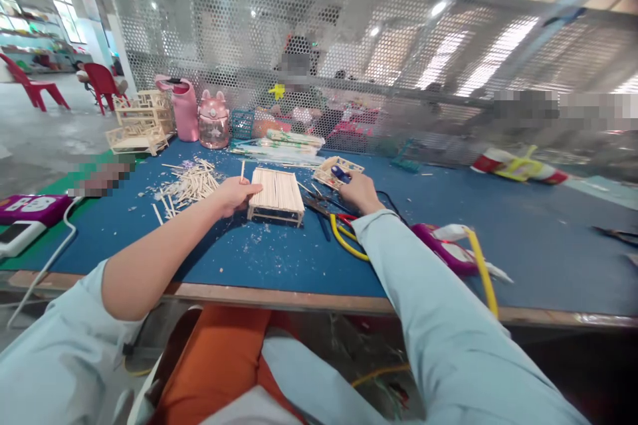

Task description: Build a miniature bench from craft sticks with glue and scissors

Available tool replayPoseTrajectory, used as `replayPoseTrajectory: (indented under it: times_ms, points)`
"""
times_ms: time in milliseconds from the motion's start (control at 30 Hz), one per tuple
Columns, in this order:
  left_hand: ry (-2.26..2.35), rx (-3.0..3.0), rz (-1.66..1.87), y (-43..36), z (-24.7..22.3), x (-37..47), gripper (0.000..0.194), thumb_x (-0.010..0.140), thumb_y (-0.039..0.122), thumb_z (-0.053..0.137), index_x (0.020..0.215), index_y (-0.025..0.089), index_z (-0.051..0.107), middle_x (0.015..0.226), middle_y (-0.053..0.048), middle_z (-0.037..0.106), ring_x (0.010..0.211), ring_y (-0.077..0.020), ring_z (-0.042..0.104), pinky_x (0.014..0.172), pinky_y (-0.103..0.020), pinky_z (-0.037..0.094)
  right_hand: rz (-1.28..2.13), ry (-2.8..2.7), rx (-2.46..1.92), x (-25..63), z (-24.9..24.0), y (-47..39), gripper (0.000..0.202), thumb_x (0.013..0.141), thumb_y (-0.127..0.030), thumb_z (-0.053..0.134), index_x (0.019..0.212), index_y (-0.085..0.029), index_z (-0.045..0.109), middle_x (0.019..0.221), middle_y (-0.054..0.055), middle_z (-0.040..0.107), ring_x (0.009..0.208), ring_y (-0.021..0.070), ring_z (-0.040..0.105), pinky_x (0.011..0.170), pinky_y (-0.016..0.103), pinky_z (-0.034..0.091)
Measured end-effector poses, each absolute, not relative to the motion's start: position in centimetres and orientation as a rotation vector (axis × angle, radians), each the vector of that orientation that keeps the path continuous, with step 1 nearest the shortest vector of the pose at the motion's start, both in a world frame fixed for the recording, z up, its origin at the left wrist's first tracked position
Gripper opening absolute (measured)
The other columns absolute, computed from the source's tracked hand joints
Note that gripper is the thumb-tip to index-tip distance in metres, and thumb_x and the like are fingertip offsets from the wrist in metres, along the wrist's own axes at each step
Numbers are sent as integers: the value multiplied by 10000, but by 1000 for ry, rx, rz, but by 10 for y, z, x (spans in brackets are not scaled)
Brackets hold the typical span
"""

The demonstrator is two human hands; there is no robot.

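My left hand [235,195] is closed at the left edge of a small platform of wooden sticks [276,190], its thumb on the top. A short wooden stick [243,170] rises upright from the same hand. The platform stands on short stick legs on the blue mat. To its right, my right hand [361,192] is wrapped around a small blue tool [341,174], mostly hidden by the fingers. Just beyond that hand lies a little stick frame [326,171]. Yellow-handled pliers [343,239] lie between the platform and my right forearm.
A heap of loose sticks [192,184] lies left of the platform. Behind it stand a stick model [142,126], a pink bottle [184,109] and a pink jar [213,121]. Bagged sticks [284,146] lie before a perforated metal screen [224,20]. A purple device [443,249] sits by my right forearm.
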State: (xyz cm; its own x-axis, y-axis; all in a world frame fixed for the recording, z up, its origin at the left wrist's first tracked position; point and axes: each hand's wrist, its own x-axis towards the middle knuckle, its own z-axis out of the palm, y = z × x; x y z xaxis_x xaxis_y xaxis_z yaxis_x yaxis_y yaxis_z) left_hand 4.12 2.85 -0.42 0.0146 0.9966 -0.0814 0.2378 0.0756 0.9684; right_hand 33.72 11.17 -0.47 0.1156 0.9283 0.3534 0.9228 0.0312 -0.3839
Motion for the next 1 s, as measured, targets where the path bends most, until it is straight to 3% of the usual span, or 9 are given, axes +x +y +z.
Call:
replayPoseTrajectory:
  times_ms: [267, 433, 567, 700, 867, 1000]
  points:
    - [1366, 1037, 1098, 8, 1, 48, 329, 824, 179, 566, 624, 202, 307, 427, 90, 395, 357, -26, 374, 438, -166, 387, 39, -1488, -1758, 337, 17, 92, 394, 772, -305, 511, 1048, -56, 641, 996, 175, 683, 901, 265, 624, 780, 349, 460]
    - [1354, 985, 1100, 0, 7, 47, 329, 785, 127, 605, 633, 200, 322, 454, 84, 448, 397, -32, 443, 486, -170, 439, 123, -1496, -1632, 325, 31, 44, 435, 852, -465, 359, 889, -130, 633, 630, 62, 650, 564, 177, 577, 562, 291, 455]
    - [1364, 1002, 1032, -2, 10, 42, 298, 757, 122, 631, 607, 189, 382, 475, 46, 508, 438, -56, 493, 477, -187, 436, 324, -1702, -1449, 310, 29, -14, 339, 802, -484, 464, 742, -177, 593, 490, -3, 542, 455, 142, 495, 476, 266, 400]
    - [1377, 1063, 980, -1, 9, 36, 280, 726, 162, 664, 563, 181, 437, 485, 24, 529, 442, -71, 493, 443, -196, 392, 249, -1823, -1429, 302, 25, -54, 353, 817, -471, 450, 710, -187, 630, 618, 49, 616, 547, 176, 563, 522, 287, 431]
    - [1543, 1449, 930, 4, 2, 27, 299, 731, 341, 640, 525, 193, 481, 438, 8, 492, 365, -83, 396, 391, -236, 275, 88, -1885, -1416, 298, 21, -66, 321, 835, -414, 445, 941, -186, 645, 954, 107, 686, 873, 258, 639, 738, 346, 484]
    - [1645, 1647, 943, 8, -2, 22, 330, 738, 425, 582, 526, 198, 471, 454, 3, 491, 401, -105, 422, 424, -246, 279, 83, -1906, -1452, 298, 18, -65, 339, 844, -406, 432, 952, -171, 650, 1046, 127, 678, 969, 279, 631, 808, 362, 479]
